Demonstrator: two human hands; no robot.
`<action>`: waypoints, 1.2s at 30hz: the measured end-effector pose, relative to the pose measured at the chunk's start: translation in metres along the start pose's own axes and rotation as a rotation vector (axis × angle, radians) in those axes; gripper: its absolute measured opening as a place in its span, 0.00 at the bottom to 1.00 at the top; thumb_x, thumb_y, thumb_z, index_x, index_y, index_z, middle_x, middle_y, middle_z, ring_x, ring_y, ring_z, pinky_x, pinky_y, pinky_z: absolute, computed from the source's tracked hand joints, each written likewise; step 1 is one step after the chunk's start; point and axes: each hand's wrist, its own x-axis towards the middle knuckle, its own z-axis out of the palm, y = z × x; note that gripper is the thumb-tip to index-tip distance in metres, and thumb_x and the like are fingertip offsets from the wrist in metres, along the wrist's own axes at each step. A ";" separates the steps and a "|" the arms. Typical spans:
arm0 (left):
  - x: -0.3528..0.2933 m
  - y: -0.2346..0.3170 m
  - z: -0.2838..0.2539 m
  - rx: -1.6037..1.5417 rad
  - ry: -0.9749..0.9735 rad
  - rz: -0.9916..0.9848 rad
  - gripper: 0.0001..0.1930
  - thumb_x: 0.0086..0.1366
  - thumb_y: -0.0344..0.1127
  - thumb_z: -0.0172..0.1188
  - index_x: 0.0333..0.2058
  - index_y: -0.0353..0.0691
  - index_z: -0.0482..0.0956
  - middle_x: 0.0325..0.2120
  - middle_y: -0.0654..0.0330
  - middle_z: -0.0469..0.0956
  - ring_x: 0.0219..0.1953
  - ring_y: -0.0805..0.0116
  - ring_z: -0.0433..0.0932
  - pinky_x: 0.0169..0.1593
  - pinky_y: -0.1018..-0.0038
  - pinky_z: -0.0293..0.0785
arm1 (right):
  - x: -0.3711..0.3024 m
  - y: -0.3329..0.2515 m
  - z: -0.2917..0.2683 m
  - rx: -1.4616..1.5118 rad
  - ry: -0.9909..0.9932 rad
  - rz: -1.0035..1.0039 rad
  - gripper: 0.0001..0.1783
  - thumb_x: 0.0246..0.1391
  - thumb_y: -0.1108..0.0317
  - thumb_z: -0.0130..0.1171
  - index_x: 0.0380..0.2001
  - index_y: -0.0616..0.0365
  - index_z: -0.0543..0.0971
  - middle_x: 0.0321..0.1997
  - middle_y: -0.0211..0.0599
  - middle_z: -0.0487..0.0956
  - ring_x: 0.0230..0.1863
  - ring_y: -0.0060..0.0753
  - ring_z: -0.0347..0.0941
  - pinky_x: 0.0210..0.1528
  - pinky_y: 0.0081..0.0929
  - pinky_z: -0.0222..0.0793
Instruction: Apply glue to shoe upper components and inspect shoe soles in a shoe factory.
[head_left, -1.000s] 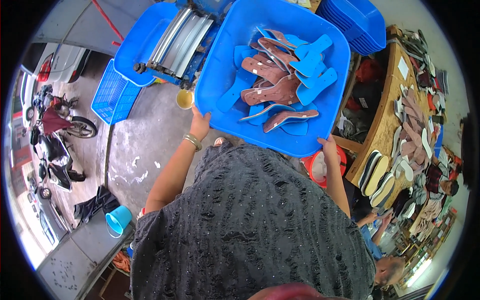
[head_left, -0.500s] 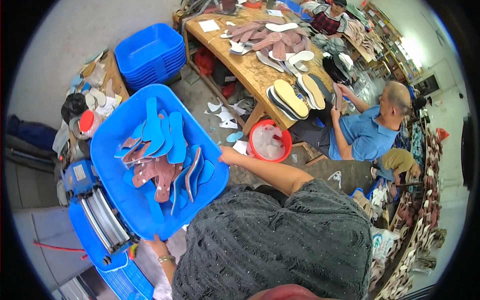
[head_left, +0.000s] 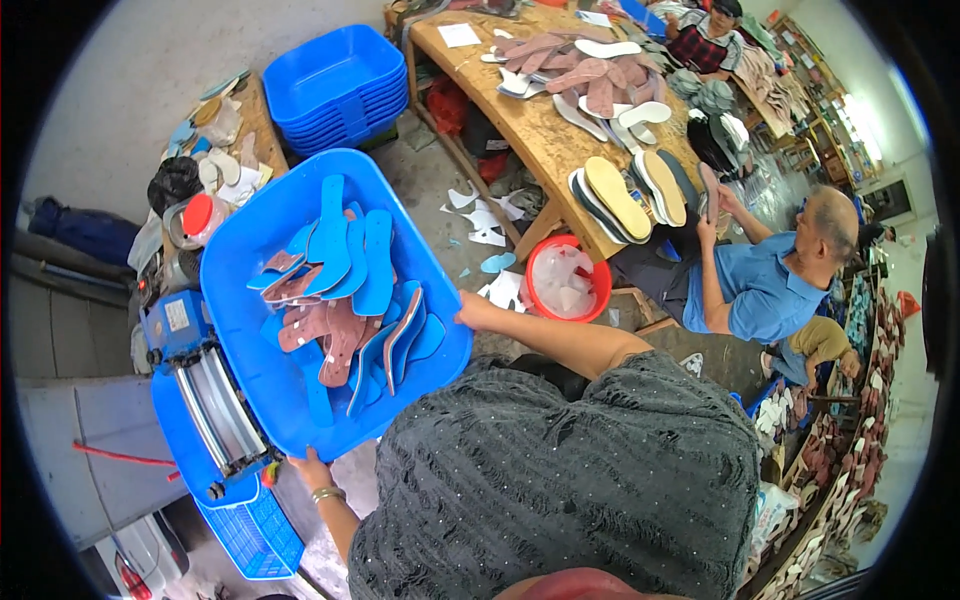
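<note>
A large blue plastic tub (head_left: 415,255) is held tilted in front of me. Inside it lies a loose heap of insole-shaped pieces, some with a bright blue face (head_left: 375,265) and others mauve-brown (head_left: 340,335). My right hand (head_left: 475,310) is closed on the tub's right rim. At the near corner my left hand (head_left: 314,470), with a bangle at the wrist, grips the edge; its fingers are partly hidden beneath the tub. The tub's left side is close to a blue machine with metal rollers (head_left: 218,410), overlapping it in the view.
Nested blue tubs (head_left: 340,110) stand ahead. A wooden table (head_left: 480,65) bears insoles and soles, with a red bucket (head_left: 568,280) below it. A seated co-worker in a blue shirt (head_left: 765,275) holds a sole. White scraps litter the floor. A blue basket (head_left: 255,535) lies lower left.
The surroundings have shifted to the right in view, and the tub has shifted less, slightly right and up. Both hands keep their grip on its rim.
</note>
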 end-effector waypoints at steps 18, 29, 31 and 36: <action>-0.022 0.025 0.006 -0.044 -0.099 0.003 0.27 0.67 0.36 0.49 0.62 0.44 0.50 0.52 0.51 0.67 0.42 0.61 0.76 0.31 0.67 0.79 | 0.000 0.032 0.037 0.047 0.404 0.093 0.31 0.46 0.69 0.60 0.56 0.60 0.64 0.46 0.50 0.76 0.47 0.45 0.74 0.49 0.37 0.69; 0.028 0.025 0.005 0.054 0.100 0.126 0.23 0.65 0.41 0.54 0.52 0.29 0.66 0.47 0.48 0.73 0.44 0.58 0.75 0.47 0.64 0.72 | -0.008 0.026 0.035 0.023 0.392 0.046 0.31 0.47 0.67 0.58 0.56 0.55 0.64 0.45 0.52 0.77 0.46 0.50 0.75 0.49 0.40 0.69; 0.038 0.030 0.011 0.182 0.239 0.139 0.26 0.63 0.43 0.57 0.51 0.27 0.67 0.45 0.43 0.75 0.44 0.53 0.76 0.48 0.63 0.71 | -0.012 0.022 0.032 0.048 0.360 0.036 0.31 0.48 0.66 0.58 0.57 0.55 0.62 0.46 0.52 0.76 0.47 0.50 0.74 0.50 0.39 0.69; 0.031 0.027 0.013 0.461 0.364 0.184 0.29 0.62 0.47 0.56 0.53 0.26 0.66 0.46 0.37 0.74 0.47 0.43 0.74 0.49 0.58 0.69 | -0.011 0.027 0.040 0.020 0.383 0.004 0.29 0.51 0.66 0.52 0.57 0.56 0.59 0.42 0.59 0.76 0.44 0.59 0.73 0.46 0.47 0.68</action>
